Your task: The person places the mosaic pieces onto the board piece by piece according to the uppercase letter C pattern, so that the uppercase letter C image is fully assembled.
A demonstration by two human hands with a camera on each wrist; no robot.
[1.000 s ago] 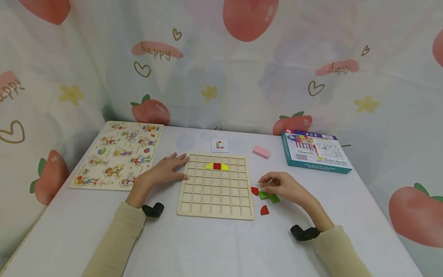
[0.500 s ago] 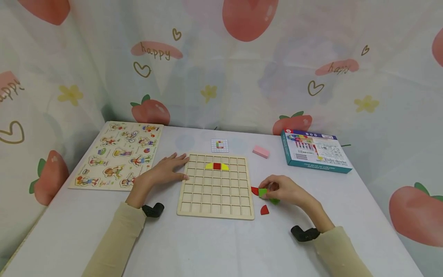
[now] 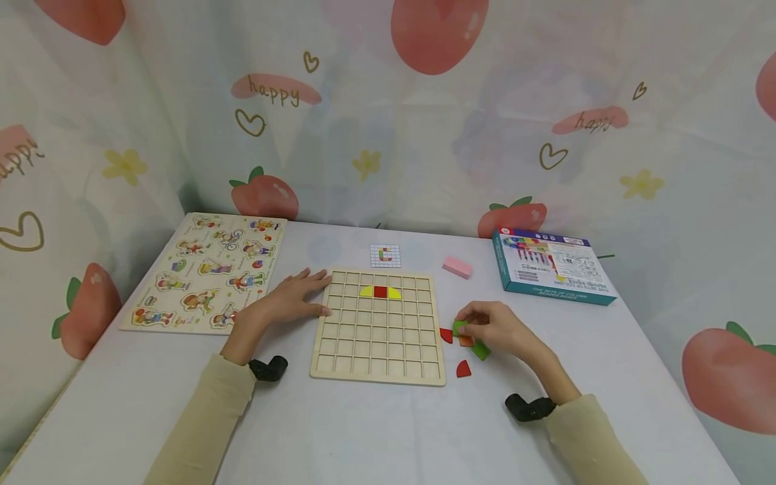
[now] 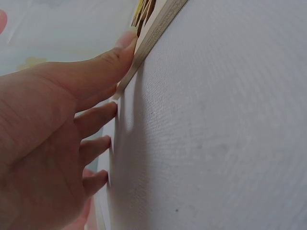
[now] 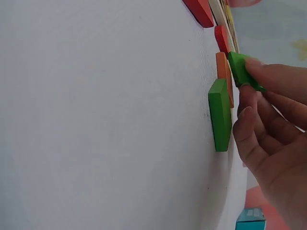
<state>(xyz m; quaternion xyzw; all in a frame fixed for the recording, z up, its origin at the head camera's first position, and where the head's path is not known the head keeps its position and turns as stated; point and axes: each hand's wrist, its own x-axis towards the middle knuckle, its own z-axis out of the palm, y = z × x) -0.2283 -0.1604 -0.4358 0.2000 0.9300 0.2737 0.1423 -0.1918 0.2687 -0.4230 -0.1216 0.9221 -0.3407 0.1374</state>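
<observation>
I see the right hand [image 3: 494, 330] just to the right of the wooden grid board [image 3: 378, 350], its fingertips pinching a small green piece [image 3: 459, 328] lifted clear of the bench [image 3: 364, 431]. In the right wrist view the fingers [image 5: 273, 79] are curled round that green piece [image 5: 242, 69], thumb under it, so the hand is narrow and holding. Directly beneath the hand, still flat on the bench, lie a second green piece [image 3: 481, 349] and an orange piece [image 3: 465, 341], touching each other; the wrist view shows the orange piece [image 5: 223, 76] edge to edge with the flat green one [image 5: 220, 115]. Two red pieces sit close by: one [image 3: 446, 335] just beside the board's right edge, the other [image 3: 463, 368] nearer the board's lower right corner.

My left hand [image 3: 285, 300] rests flat at the board's left edge, fingers straight and spread, holding nothing. The left wrist view shows the thumb [image 4: 103, 60] pressed against the board's rim [image 4: 153, 33] and the other fingers lying on the bench.

In the board's second row sit a red square [image 3: 380, 292] flanked by two yellow pieces [image 3: 366, 292].
</observation>
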